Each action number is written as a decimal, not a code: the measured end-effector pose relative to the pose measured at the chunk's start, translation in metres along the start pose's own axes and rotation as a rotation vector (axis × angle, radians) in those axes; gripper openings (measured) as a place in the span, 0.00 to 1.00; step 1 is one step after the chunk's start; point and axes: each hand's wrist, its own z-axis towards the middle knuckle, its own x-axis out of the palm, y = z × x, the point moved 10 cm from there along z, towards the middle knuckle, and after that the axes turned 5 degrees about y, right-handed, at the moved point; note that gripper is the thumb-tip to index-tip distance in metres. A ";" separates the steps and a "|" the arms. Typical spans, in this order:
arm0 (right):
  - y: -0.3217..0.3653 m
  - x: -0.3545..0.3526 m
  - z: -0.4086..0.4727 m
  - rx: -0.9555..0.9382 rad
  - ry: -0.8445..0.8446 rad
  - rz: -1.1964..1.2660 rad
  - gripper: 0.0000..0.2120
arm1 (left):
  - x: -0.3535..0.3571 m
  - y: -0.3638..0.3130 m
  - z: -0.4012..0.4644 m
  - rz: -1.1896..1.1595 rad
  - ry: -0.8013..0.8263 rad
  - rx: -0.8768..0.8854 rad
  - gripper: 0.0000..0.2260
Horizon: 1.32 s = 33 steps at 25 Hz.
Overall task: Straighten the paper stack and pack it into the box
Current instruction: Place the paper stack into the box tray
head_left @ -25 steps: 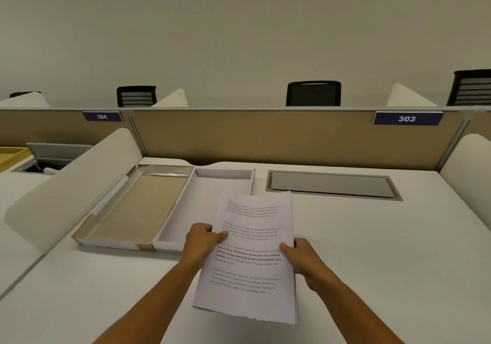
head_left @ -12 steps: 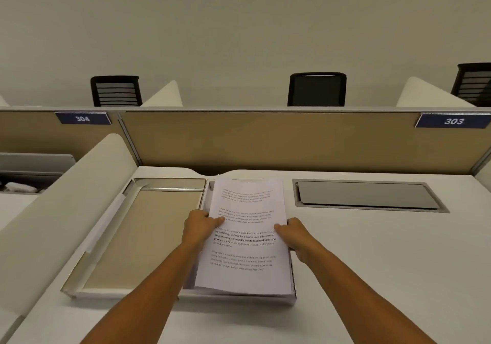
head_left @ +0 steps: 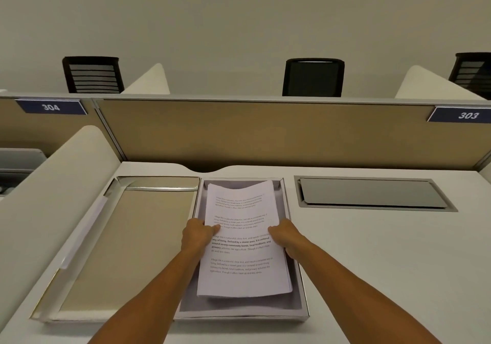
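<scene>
Both hands, left hand (head_left: 199,234) and right hand (head_left: 287,236), grip the white printed paper stack (head_left: 243,240) between them, inside the shallow grey cardboard box (head_left: 297,285). Stack appears not fully seated; releasing remains.

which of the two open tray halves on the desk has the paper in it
The right, grey-lined box half, where both hands hold the paper stack. The tan-lined half on its left has no paper.

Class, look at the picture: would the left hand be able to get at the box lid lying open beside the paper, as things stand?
Probably yes. The lid lies open just left of the left hand, with nothing on it or between them. That hand is gripping the paper, though, so it would have to let go first.
</scene>
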 end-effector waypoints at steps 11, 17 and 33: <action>-0.006 0.006 0.006 0.031 -0.051 -0.041 0.15 | 0.004 0.000 0.007 0.171 -0.026 -0.016 0.15; -0.001 0.020 -0.006 0.069 -0.035 -0.033 0.36 | 0.006 -0.004 -0.001 0.162 -0.061 0.020 0.18; -0.009 0.018 -0.012 0.028 0.023 -0.055 0.28 | 0.013 -0.009 -0.010 0.256 -0.081 0.102 0.11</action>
